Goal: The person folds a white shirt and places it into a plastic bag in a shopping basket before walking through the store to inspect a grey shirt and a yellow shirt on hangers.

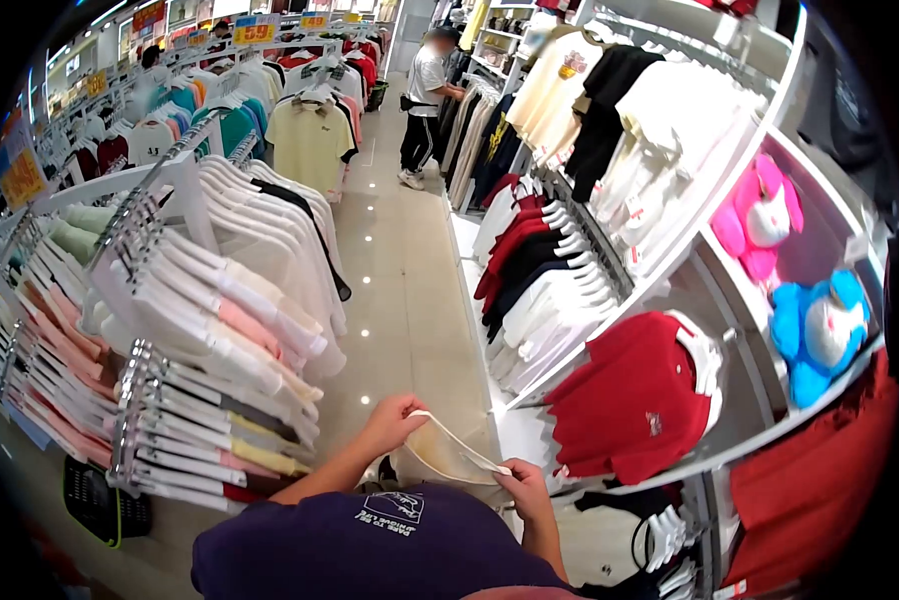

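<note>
Cream garment (437,453) btwn the two hands, touching both, so neither is nearer; L hand (395,424) pinches one end of its open edge, R hand (523,486) pinches the other. Long axis of edge runs L hand to R hand, sloping down in view twd R hand; lower cloth partly hidden, can't tell how it hangs. Red shirt (625,400) off to R hand's right, hung tops (255,325) to L hand's left, both apart from cloth
</note>
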The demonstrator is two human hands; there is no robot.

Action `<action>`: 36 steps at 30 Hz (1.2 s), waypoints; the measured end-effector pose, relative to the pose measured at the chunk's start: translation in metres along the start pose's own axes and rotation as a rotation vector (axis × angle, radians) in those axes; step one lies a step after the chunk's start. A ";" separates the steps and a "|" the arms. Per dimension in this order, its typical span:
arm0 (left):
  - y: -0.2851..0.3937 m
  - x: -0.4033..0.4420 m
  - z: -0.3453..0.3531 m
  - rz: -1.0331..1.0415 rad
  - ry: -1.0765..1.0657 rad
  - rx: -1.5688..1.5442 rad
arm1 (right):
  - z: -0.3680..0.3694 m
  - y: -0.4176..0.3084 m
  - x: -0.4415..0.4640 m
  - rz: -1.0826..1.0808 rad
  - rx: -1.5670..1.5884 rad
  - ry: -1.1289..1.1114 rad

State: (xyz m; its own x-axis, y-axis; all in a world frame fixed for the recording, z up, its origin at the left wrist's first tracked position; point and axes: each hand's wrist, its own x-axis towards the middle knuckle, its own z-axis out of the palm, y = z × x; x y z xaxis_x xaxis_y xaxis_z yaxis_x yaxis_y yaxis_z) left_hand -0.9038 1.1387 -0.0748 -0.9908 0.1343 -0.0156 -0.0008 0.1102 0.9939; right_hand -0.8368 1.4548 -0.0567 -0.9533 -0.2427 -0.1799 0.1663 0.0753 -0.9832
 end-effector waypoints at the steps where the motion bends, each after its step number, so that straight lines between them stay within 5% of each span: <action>1: -0.001 0.012 -0.002 -0.047 0.030 -0.020 | -0.010 -0.001 0.020 0.001 -0.029 -0.004; 9: -0.063 0.100 -0.059 -0.119 0.234 -0.250 | -0.014 -0.036 0.200 0.084 -0.016 -0.228; 21: -0.063 0.180 -0.102 -0.256 0.431 -0.245 | 0.006 -0.067 0.426 0.063 -0.033 -0.553; 30: -0.064 0.363 -0.125 -0.199 0.451 -0.208 | -0.030 -0.092 0.621 0.060 0.015 -0.557; 36: -0.012 0.497 -0.172 -0.029 0.591 0.192 | -0.046 -0.112 0.770 0.074 0.082 -0.617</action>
State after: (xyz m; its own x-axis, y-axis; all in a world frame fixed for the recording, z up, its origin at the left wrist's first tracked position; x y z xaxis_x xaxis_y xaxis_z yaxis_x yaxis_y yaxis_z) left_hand -1.4193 1.0346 -0.0756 -0.8981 -0.4333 0.0756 -0.0584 0.2879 0.9559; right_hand -1.6011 1.3042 -0.0832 -0.6211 -0.7555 -0.2084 0.2681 0.0450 -0.9623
